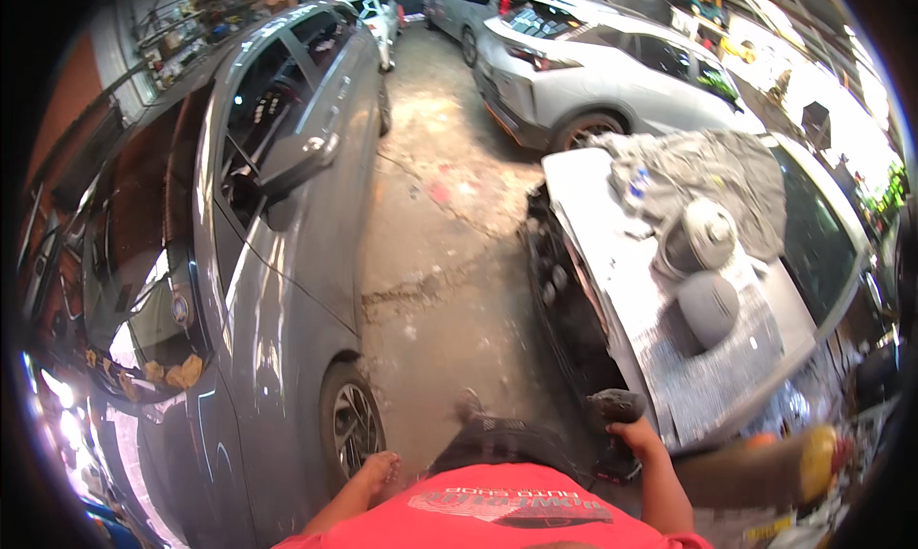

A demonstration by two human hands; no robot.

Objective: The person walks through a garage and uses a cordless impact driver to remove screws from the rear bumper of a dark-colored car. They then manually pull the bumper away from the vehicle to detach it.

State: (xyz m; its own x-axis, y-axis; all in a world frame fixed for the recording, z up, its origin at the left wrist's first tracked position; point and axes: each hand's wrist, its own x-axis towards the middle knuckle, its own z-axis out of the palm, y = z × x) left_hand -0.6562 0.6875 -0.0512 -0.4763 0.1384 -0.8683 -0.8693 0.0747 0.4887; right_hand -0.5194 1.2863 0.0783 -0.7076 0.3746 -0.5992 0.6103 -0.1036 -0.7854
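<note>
My right hand [639, 441] is closed around a black power tool [612, 407] held low by my hip, next to the front corner of a white car with its bumper off [593, 262]. My left hand [379, 472] hangs beside my red shirt, fingers loosely apart and holding nothing, close to the front wheel [352, 425] of a grey car [287, 262]. The lower part of the tool is dark and blurred.
A grey cloth [727, 171], two round grey caps [706, 305] and a patterned mat lie on the white car's bonnet. A concrete aisle [449, 214] runs between both cars. Another white car [593, 71] is parked further back. Shelves of clutter line the left wall.
</note>
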